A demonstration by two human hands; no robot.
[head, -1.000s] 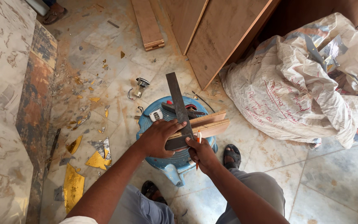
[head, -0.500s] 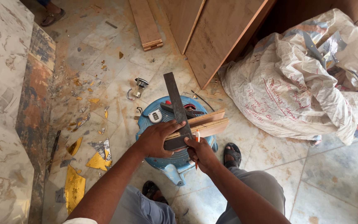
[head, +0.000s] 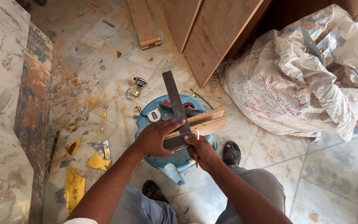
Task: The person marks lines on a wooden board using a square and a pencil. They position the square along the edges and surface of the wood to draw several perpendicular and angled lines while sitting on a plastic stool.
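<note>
Wooden strips lay mid-frame on a blue stool; left hand pressed a metal square flat, right hand gripped a pencil.

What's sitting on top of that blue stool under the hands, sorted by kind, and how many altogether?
On the blue stool:
Metal try square, pressed down by the left hand: 1
Wooden strips, stacked: 2
Pencil, in the right hand: 1
Tape measure: 1
Dark tool with red on it, partly hidden, kind unclear: 1
Total: 6
</note>
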